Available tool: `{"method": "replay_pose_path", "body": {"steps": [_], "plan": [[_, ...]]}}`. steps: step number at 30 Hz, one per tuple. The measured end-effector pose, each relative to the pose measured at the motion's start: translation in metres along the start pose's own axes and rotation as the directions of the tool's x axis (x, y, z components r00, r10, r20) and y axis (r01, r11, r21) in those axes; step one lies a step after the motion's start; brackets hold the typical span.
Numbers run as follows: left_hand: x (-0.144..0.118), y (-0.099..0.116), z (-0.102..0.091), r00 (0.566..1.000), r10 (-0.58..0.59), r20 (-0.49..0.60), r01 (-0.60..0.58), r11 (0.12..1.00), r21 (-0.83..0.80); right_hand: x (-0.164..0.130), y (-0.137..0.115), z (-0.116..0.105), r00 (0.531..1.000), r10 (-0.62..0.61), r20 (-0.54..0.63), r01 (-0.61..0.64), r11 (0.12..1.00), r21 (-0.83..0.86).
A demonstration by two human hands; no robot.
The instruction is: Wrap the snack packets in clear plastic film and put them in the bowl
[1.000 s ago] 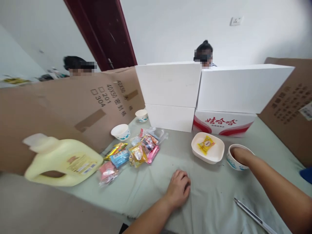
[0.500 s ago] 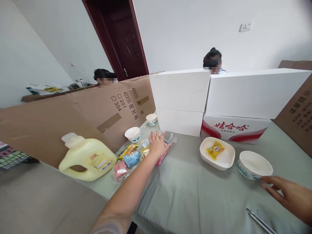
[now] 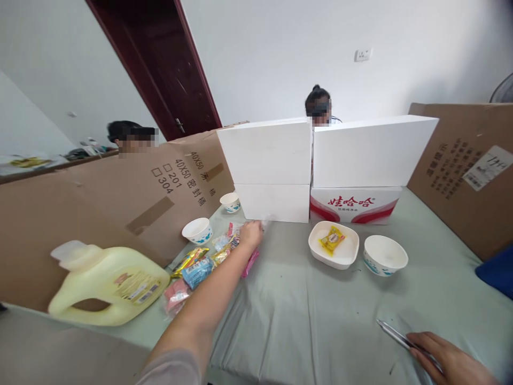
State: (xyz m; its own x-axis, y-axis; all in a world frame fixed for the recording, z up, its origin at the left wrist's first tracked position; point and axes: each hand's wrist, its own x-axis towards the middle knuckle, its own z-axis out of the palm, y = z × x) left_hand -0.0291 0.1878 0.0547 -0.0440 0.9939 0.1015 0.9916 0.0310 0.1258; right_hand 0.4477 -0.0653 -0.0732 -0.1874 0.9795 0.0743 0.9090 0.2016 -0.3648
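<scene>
- Since half a second ago, your left hand (image 3: 251, 234) has stayed stretched over the snack packets (image 3: 208, 256), while your right hand (image 3: 449, 361) has dropped from beside the paper bowl (image 3: 385, 255) to the tongs (image 3: 404, 339) at the near right of the bench (image 3: 320, 321).
- Bench: the yellow jug (image 3: 106, 283) lies on its side far left; the white dish (image 3: 334, 246), holding one yellow packet (image 3: 332, 239), sits just left of the paper bowl.
- Snack packets: they lie in a heap trailing from your left hand back toward the jug; your left hand is far nearer than your right.
- Left fingers: curled onto the heap's far end; whether they pinch a packet cannot be told.
- Right fingers: loosely spread, resting on the tongs, whose long axis runs up-left from them.
</scene>
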Motion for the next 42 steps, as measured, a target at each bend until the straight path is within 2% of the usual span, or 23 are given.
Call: {"method": "replay_pose_path", "body": {"steps": [2, 4, 7, 9, 10, 12, 14, 16, 17, 19, 21, 24, 26, 28, 30, 33, 35, 39, 41, 42], "plan": [[-0.011, 0.017, 0.002, 0.999, 0.045, -0.026, -0.047, 0.996, -0.073, -0.001, -0.008, -0.002, 0.999, -0.001, -0.032, 0.0, 0.999, -0.032], [-0.038, 0.043, 0.012, 0.991, 0.126, -0.044, -0.131, 0.98, -0.153, 0.0, -0.017, -0.001, 0.997, -0.03, -0.072, 0.025, 0.998, -0.059], [-0.102, 0.084, 0.041, 0.961, 0.273, -0.04, -0.274, 0.923, -0.271, 0.003, -0.026, 0.003, 0.99, -0.062, -0.128, 0.05, 0.995, -0.092], [-0.143, 0.101, 0.061, 0.932, 0.36, -0.044, -0.353, 0.875, -0.33, 0.003, -0.027, 0.006, 0.986, -0.069, -0.153, 0.054, 0.994, -0.098], [-0.159, 0.105, 0.07, 0.921, 0.378, -0.098, -0.386, 0.842, -0.377, 0.002, -0.028, 0.006, 0.983, -0.07, -0.167, 0.054, 0.994, -0.099], [-0.178, 0.106, 0.083, 0.909, 0.31, -0.279, -0.414, 0.757, -0.505, 0.003, -0.031, 0.006, 0.979, -0.075, -0.187, 0.059, 0.994, -0.092], [-0.181, 0.101, 0.094, 0.904, 0.152, -0.399, -0.384, 0.699, -0.604, 0.007, -0.041, 0.004, 0.978, -0.064, -0.198, 0.055, 0.997, -0.051], [-0.176, 0.095, 0.102, 0.904, 0.037, -0.427, -0.336, 0.678, -0.654, 0.015, -0.06, 0.004, 0.982, -0.034, -0.185, 0.042, 0.998, 0.04], [-0.173, 0.093, 0.105, 0.901, 0.016, -0.433, -0.329, 0.674, -0.661, 0.021, -0.074, 0.004, 0.985, -0.021, -0.171, 0.037, 0.995, 0.09], [-0.168, 0.091, 0.111, 0.887, 0.026, -0.461, -0.355, 0.678, -0.644, 0.038, -0.105, 0.005, 0.991, -0.02, -0.131, 0.042, 0.985, 0.167], [-0.167, 0.092, 0.116, 0.861, 0.061, -0.505, -0.401, 0.691, -0.601, 0.059, -0.14, 0.008, 0.995, -0.045, -0.089, 0.06, 0.983, 0.175], [-0.169, 0.091, 0.121, 0.832, 0.074, -0.55, -0.433, 0.706, -0.561, 0.093, -0.187, 0.011, 0.998, -0.065, -0.023, 0.067, 0.996, 0.051], [-0.17, 0.087, 0.122, 0.841, 0.051, -0.539, -0.415, 0.701, -0.58, 0.111, -0.208, 0.011, 0.996, -0.078, 0.038, 0.079, 0.995, -0.052], [-0.17, 0.082, 0.12, 0.872, 0.053, -0.486, -0.393, 0.669, -0.632, 0.12, -0.217, 0.009, 0.992, -0.093, 0.085, 0.101, 0.989, -0.104], [-0.17, 0.078, 0.116, 0.902, 0.121, -0.415, -0.396, 0.618, -0.68, 0.116, -0.211, 0.005, 0.989, -0.107, 0.106, 0.119, 0.987, -0.112], [-0.171, 0.075, 0.107, 0.905, 0.276, -0.324, -0.426, 0.564, -0.707, 0.091, -0.173, -0.004, 0.987, -0.118, 0.111, 0.13, 0.985, -0.11], [-0.173, 0.076, 0.102, 0.891, 0.36, -0.277, -0.44, 0.526, -0.728, 0.069, -0.134, -0.011, 0.993, -0.08, 0.089, 0.09, 0.99, -0.11], [-0.178, 0.08, 0.098, 0.836, 0.497, -0.231, -0.468, 0.428, -0.773, 0.03, -0.06, -0.018, 0.993, 0.121, -0.004, -0.12, 0.979, -0.163], [-0.18, 0.083, 0.099, 0.812, 0.544, -0.212, -0.492, 0.442, -0.75, 0.021, -0.045, -0.018, 0.986, 0.13, -0.107, -0.149, 0.97, -0.193], [-0.181, 0.084, 0.099, 0.806, 0.559, -0.195, -0.5, 0.466, -0.73, 0.019, -0.045, -0.017, 0.98, 0.106, -0.171, -0.138, 0.972, -0.189]]}}
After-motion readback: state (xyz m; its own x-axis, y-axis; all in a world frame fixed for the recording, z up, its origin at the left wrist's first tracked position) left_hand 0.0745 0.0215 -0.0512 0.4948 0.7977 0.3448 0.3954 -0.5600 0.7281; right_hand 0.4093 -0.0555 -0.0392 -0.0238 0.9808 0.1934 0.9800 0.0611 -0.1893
